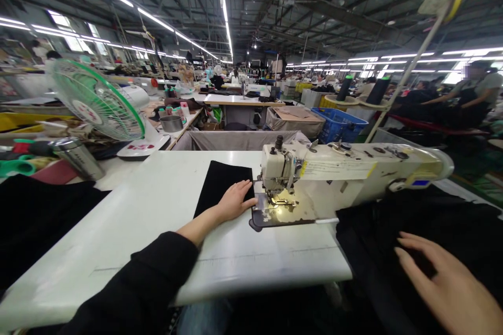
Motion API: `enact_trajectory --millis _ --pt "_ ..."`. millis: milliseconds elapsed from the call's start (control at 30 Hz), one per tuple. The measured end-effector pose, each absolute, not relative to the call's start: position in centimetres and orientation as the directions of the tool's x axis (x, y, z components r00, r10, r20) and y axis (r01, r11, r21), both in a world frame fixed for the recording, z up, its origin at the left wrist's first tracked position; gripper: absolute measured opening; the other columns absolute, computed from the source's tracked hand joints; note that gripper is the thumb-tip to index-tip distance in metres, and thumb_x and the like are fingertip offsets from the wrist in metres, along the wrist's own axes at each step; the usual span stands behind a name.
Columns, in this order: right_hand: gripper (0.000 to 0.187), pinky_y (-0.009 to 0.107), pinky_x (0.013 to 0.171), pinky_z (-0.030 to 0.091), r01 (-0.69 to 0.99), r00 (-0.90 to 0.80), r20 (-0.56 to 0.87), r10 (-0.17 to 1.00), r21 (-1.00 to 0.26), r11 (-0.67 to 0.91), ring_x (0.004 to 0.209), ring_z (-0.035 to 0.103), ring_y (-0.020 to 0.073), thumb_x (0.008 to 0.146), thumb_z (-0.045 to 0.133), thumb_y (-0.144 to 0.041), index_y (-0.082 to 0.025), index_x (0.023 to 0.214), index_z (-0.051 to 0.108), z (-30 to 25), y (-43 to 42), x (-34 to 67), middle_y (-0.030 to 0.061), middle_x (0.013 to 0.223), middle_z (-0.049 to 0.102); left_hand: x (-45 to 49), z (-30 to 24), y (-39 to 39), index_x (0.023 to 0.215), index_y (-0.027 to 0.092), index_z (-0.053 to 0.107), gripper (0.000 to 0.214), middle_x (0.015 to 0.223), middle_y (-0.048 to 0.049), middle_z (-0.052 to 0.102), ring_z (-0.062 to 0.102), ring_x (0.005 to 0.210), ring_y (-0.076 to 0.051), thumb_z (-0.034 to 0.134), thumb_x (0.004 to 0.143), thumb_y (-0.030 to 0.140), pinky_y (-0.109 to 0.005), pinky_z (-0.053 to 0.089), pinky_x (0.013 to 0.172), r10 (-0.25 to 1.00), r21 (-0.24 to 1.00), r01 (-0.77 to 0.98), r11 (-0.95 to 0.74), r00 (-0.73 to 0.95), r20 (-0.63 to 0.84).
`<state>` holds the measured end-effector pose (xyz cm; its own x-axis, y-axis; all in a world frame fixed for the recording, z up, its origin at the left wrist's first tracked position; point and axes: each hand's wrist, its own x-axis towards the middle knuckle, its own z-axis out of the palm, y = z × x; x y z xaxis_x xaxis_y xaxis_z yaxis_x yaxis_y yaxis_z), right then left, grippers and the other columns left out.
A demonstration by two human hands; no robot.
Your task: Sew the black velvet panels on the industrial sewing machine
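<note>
Where the white worktop reaches its left edge, a heap of black fabric lies draped over it. Behind the heap, toward the far left corner, stand a cylindrical steel flask and a white desk fan with a green wire cage. At the middle of the far edge a flat rectangular piece of black cloth lies on the worktop. The left hand rests palm down on the near right corner of this piece, fingers straight and close together, gripping nothing. Its fingertips lie just beside the lit metal needle plate of a cream-white industrial sewing machine, which spans the far right part of the worktop. Past the right edge lies a mass of dark fabric. The right hand is over this mass, fingers extended and slightly apart, holding nothing. Whether it touches the fabric cannot be told.
</note>
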<state>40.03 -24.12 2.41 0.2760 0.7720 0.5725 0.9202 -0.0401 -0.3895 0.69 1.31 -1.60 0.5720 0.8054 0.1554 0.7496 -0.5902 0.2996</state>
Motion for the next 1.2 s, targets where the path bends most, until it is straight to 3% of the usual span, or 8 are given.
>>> enact_trajectory --millis 200,333,433,633,733,933,1067,1200 --pt "0.024 0.031 0.077 0.056 0.716 0.028 0.328 0.944 -0.665 0.21 0.086 0.068 0.0188 0.096 0.047 -0.035 -0.023 0.107 0.064 0.1 -18.6 25.4 0.0051 0.101 0.07 1.6 -0.2 0.4 0.125 0.016 0.058 0.036 0.133 -0.0173 0.057 0.059 0.119 -0.03 0.047 0.095 0.032 -0.04 0.047 0.099 0.892 0.28 0.847 -0.452 0.437 0.118" --pt "0.017 0.034 0.083 0.053 0.713 -0.049 0.376 0.925 -0.636 0.296 0.09 0.065 0.0207 0.091 0.049 -0.017 -0.018 0.097 0.065 -1.3 -13.4 20.3 0.0083 0.099 0.069 1.8 0.2 2.6 0.125 0.005 0.05 0.043 0.13 -0.0274 0.05 0.065 0.107 -0.034 0.055 0.09 0.029 -0.042 0.051 0.09 0.97 0.269 0.933 -0.239 0.218 0.105" --pt "0.017 0.039 0.091 0.048 0.737 -0.035 0.396 0.918 -0.61 0.291 0.098 0.062 0.0244 0.09 0.049 -0.013 -0.017 0.092 0.065 -2.1 -10.6 19.4 0.0105 0.097 0.068 1.3 -0.1 3.9 0.112 0.003 0.056 0.035 0.118 -0.0261 0.054 0.069 0.097 -0.033 0.06 0.086 0.027 -0.041 0.052 0.087 0.987 0.29 0.944 -0.155 0.137 0.08" --pt "0.022 0.041 0.093 0.046 0.726 -0.032 0.367 0.93 -0.631 0.274 0.104 0.061 0.0258 0.092 0.052 -0.02 -0.019 0.11 0.064 -2.6 -9.0 18.2 0.0106 0.108 0.068 -0.1 0.0 2.8 0.087 0.012 0.063 0.014 0.1 -0.0127 0.06 0.068 0.075 -0.019 0.049 0.086 0.012 -0.032 0.055 0.076 0.953 0.393 0.869 -0.301 0.289 0.092" --pt "0.026 0.039 0.095 0.044 0.676 -0.039 0.322 0.946 -0.689 0.262 0.109 0.059 0.0248 0.092 0.054 -0.023 -0.02 0.117 0.063 -2.2 -8.7 17.5 0.0091 0.114 0.068 -0.4 1.0 1.0 0.084 0.015 0.063 0.016 0.1 -0.0095 0.062 0.066 0.085 -0.019 0.048 0.089 0.017 -0.032 0.054 0.083 0.904 0.445 0.789 -0.423 0.401 0.149" --pt "0.026 0.026 0.065 0.047 0.53 -0.017 0.11 0.994 -0.842 0.102 0.068 0.063 0.0171 0.092 0.053 -0.029 -0.02 0.072 0.066 -1.1 -9.1 16.9 0.0007 0.067 0.065 -1.6 4.0 -0.8 0.086 0.019 0.062 0.014 0.083 -0.0033 0.066 0.064 0.071 -0.018 0.051 0.09 0.027 -0.032 0.054 0.075 0.862 0.523 0.695 -0.493 0.473 0.183" --pt "0.024 0.022 0.044 0.04 0.421 -0.002 -0.072 0.997 -0.905 -0.064 0.046 0.056 0.0131 0.088 0.056 -0.03 -0.019 0.068 0.062 -1.3 -10.4 16.7 -0.0034 0.055 0.057 -2.1 4.6 0.0 0.086 0.018 0.064 0.016 0.081 -0.0024 0.067 0.063 0.062 -0.014 0.048 0.087 0.021 -0.026 0.053 0.065 0.854 0.568 0.672 -0.475 0.509 0.112" --pt "0.022 0.019 0.039 0.036 0.365 -0.016 -0.177 0.984 -0.918 -0.159 0.038 0.052 0.0104 0.085 0.057 -0.024 -0.019 0.064 0.058 -1.9 -11.9 16.6 -0.0056 0.048 0.053 -2.1 4.4 0.6 0.081 0.017 0.058 0.011 0.064 0.0004 0.062 0.062 0.051 -0.014 0.053 0.085 0.026 -0.023 0.048 0.049 0.871 0.601 0.699 -0.389 0.491 -0.008"
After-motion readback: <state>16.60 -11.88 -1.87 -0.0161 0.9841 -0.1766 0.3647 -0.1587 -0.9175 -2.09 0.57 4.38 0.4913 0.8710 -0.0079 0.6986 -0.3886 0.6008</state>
